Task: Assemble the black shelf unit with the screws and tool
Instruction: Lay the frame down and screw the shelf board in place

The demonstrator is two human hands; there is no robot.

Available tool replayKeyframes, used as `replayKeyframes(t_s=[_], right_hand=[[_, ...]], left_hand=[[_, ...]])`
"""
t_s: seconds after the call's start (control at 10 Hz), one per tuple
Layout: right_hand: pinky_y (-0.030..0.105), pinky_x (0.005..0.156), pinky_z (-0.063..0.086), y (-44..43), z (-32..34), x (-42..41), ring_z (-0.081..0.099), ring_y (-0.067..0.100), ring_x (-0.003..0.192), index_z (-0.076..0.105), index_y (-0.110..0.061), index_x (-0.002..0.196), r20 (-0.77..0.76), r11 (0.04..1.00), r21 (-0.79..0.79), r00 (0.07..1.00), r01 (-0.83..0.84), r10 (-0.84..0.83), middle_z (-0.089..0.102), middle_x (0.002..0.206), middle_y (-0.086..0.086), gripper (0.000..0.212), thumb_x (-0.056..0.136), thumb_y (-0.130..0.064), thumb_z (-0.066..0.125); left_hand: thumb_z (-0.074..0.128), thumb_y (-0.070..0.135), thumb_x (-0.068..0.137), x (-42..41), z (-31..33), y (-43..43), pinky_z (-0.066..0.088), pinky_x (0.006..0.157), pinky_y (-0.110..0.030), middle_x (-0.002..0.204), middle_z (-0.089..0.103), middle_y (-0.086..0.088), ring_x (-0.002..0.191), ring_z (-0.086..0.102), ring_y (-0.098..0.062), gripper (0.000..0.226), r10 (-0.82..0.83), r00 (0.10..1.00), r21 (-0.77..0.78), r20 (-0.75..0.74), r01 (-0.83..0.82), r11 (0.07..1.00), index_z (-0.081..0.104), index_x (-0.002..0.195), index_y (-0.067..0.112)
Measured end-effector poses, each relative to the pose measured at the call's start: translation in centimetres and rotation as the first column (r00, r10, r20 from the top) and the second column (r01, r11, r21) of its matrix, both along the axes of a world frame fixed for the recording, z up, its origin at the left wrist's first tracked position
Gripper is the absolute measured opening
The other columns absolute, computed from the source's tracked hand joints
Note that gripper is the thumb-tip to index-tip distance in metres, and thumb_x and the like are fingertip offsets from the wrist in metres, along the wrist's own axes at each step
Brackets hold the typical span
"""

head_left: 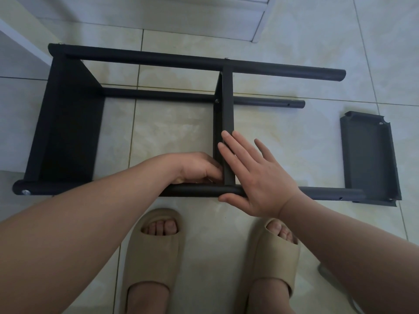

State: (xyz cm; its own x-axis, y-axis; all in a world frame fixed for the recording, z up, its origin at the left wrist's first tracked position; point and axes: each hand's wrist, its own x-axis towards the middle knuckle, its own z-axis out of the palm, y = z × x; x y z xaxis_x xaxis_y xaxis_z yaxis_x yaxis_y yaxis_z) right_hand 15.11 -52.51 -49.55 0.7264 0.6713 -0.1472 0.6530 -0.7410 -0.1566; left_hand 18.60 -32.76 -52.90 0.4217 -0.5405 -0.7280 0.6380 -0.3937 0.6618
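— Where is the black shelf unit (68,123) now?

— It lies on its side on the tiled floor (294,53), just in front of my feet. One end panel is at my left, and the long tubes run from it to the right, where their ends are free.

— And your hands?

— Both are at the place where the middle shelf (227,105) meets the near tube (204,191). My right hand (256,177) is flat and released. Its straight fingers press on the right side of the middle shelf, and the thumb lies against the near tube.

— Does the left hand grip something?

— My left hand (199,167) is on the other side of this shelf, with the fingers curled into the corner. If they pinch something there, I cannot tell; the fingertips are hidden.

— Any screws visible?

— One screw (26,192) sits in the left end of the near tube.

— What else is around?

— A loose shelf panel (367,155) lies flat on the floor at the right, touching the free end of the near tube. I wear beige slippers (152,250).
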Motion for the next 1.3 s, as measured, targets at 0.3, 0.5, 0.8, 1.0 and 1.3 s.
replayKeyframes(t_s=[0.3,0.5,0.8,1.0,1.3], right_hand=[[0.059,0.119,0.024,0.05,0.12,0.01,0.004,0.027,0.157,0.02,-0.009,0.161,-0.007,1.0,-0.009,1.0,0.002,-0.002,0.006,0.17,0.008,0.097,0.092,-0.076,0.033],[0.06,0.119,0.026,0.04,0.12,0.01,0.006,0.027,0.157,0.022,-0.008,0.16,-0.004,1.0,-0.002,1.0,0.003,-0.003,0.008,0.17,0.009,0.097,0.092,-0.076,0.033],[0.06,0.119,0.026,0.03,0.21,-0.01,0.007,0.028,0.157,0.022,-0.008,0.16,-0.005,1.0,0.003,1.0,0.006,-0.006,0.008,0.17,0.009,0.097,0.092,-0.075,0.034],[0.059,0.12,0.024,0.07,0.23,-0.07,0.005,0.027,0.157,0.02,-0.009,0.161,-0.014,1.0,-0.002,1.0,0.006,-0.006,0.006,0.17,0.008,0.096,0.092,-0.076,0.034],[0.058,0.12,0.024,0.08,0.26,-0.07,0.004,0.026,0.157,0.021,-0.009,0.161,-0.015,1.0,-0.006,1.0,0.008,-0.008,0.006,0.17,0.008,0.097,0.092,-0.076,0.033]], left_hand=[[0.052,-0.011,0.087,0.03,-0.04,-0.08,0.052,0.057,-0.024,0.077,0.064,-0.014,0.063,0.065,-0.021,0.018,0.081,0.993,-0.074,-0.089,-0.087,0.993,0.061,0.097,0.001],[0.058,-0.001,0.089,0.04,-0.12,-0.19,0.052,0.055,-0.021,0.07,0.071,-0.009,0.06,0.068,-0.017,0.022,0.009,0.999,-0.007,-0.036,-0.009,1.0,0.071,0.073,0.008],[0.054,-0.009,0.086,0.0,-0.13,-0.1,0.051,0.054,-0.022,0.07,0.067,-0.009,0.059,0.066,-0.017,0.018,0.076,0.995,-0.063,-0.069,-0.08,0.995,0.066,0.085,0.004],[0.059,0.0,0.089,-0.05,-0.1,-0.08,0.054,0.062,-0.024,0.084,0.071,-0.013,0.069,0.069,-0.018,0.013,0.061,0.998,-0.028,-0.031,-0.062,0.998,0.07,0.096,-0.001],[0.055,-0.01,0.086,-0.04,0.16,-0.07,0.051,0.058,-0.023,0.075,0.062,-0.013,0.063,0.063,-0.02,0.014,0.067,0.997,-0.038,-0.042,-0.068,0.997,0.063,0.089,0.001]])
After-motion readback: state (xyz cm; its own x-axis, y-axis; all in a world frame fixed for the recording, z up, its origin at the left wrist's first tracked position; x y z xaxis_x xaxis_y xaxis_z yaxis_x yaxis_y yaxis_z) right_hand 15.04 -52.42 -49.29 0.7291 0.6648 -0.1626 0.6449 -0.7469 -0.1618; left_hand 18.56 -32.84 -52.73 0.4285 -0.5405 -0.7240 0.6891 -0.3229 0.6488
